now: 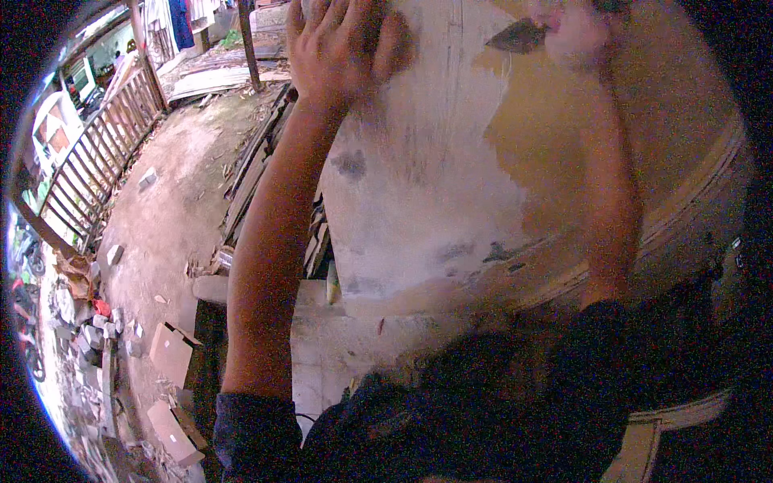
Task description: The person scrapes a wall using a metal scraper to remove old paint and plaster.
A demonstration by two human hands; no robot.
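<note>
My right hand (581, 39) is closed round a small pointed trowel (517, 37) near the top right. Its dark, leaf-shaped blade points left over a large panel (419, 185); whether it touches the surface I cannot tell. A pale, streaky coat covers the panel's left and middle, while yellow-brown (555, 153) shows on the right. My left hand (342, 48) lies on the panel's upper left edge, holding nothing visible. Its fingers are stretched out, their tips partly cut off by the frame's top.
A pale ledge (362, 322) runs before me. Stacked boards (256, 173) lie past the panel's left edge. Further left are a dirt floor (173, 209), a slatted wooden railing (101, 169), cardboard pieces (173, 354) and scattered rubble (93, 342). A curved wooden frame (644, 439) stands lower right.
</note>
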